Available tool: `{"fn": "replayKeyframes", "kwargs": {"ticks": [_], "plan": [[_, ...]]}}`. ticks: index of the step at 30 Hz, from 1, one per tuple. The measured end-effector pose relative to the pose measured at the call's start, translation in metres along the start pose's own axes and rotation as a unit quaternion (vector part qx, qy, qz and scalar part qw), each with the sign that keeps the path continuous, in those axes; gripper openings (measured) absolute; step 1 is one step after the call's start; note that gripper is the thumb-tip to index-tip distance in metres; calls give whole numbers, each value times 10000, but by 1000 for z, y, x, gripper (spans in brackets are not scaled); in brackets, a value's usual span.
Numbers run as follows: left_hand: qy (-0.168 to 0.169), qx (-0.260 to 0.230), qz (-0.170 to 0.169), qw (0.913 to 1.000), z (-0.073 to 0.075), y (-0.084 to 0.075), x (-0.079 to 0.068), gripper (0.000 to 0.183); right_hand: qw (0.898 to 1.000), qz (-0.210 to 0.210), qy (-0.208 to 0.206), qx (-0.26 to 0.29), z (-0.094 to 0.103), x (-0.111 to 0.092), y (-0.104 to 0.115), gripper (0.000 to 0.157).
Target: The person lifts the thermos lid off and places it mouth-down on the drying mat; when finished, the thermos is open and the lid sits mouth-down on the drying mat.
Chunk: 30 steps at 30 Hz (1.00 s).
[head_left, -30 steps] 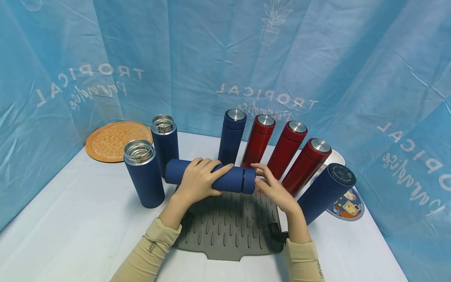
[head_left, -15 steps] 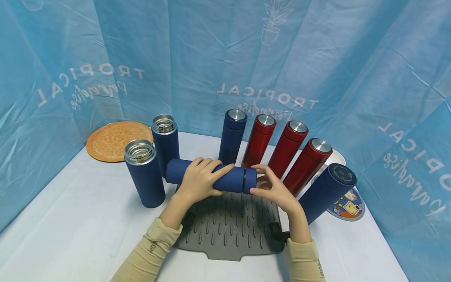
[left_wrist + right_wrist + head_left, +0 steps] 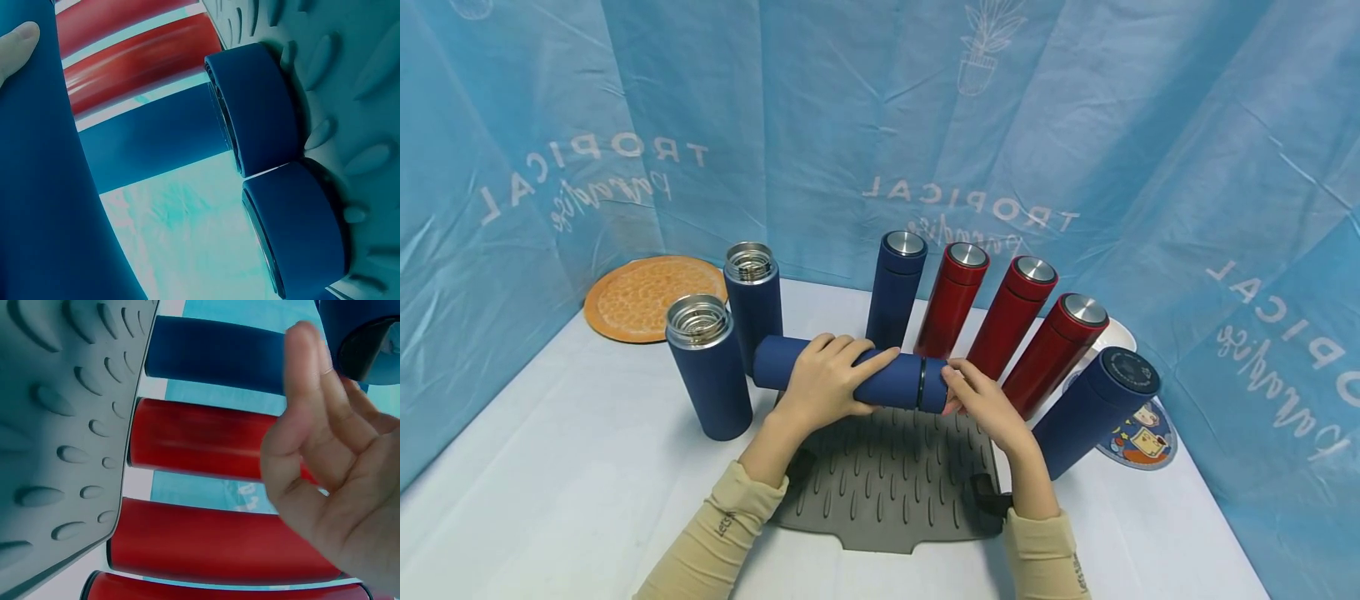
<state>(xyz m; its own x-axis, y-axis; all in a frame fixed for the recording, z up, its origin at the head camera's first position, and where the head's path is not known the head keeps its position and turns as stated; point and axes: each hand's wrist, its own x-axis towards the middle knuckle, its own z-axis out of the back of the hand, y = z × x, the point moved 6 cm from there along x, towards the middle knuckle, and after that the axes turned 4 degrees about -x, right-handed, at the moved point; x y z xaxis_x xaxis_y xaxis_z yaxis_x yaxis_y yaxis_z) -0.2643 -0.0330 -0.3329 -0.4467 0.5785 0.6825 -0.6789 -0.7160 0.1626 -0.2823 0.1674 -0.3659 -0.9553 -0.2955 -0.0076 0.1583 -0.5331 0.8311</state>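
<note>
A navy blue vacuum bottle lies sideways in the air over a grey ridged mat. My left hand wraps around its body from above. At the bottle's right end, beyond a dark seam, is its lid. My right hand has its fingertips right at that end; in the right wrist view the thumb and fingers extend loosely beside the bottle. Two blue lids, one next to the other, sit on the mat in the left wrist view, hidden from the head view.
Two lidless blue bottles stand at left. Behind are a blue bottle and red bottles; another blue bottle is at right. An orange round mat and a patterned mat lie farther out.
The right hand's fingers spread around the lid half a second ago, and now lie closer together at its end. The left hand and bottle stay nearly in place.
</note>
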Motion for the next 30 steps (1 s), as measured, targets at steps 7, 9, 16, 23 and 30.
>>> {"fn": "replayKeyframes", "kwargs": {"ticks": [7,9,16,23,30], "plan": [[23,25,30,10000,0,1,-1,84,9977,619,175,223,0,-1,3,56],[46,60,47,10000,1,2,-1,84,9962,845,149,152,1,-1,5,67],[-11,109,48,9999,2,3,0,87,9975,682,93,153,1,-1,9,64],[-54,87,-2,9999,2,2,0,86,9995,-228,-175,116,-2,0,3,51],[-15,91,35,10000,2,3,-1,86,9986,245,217,414,-3,-1,4,54]]}}
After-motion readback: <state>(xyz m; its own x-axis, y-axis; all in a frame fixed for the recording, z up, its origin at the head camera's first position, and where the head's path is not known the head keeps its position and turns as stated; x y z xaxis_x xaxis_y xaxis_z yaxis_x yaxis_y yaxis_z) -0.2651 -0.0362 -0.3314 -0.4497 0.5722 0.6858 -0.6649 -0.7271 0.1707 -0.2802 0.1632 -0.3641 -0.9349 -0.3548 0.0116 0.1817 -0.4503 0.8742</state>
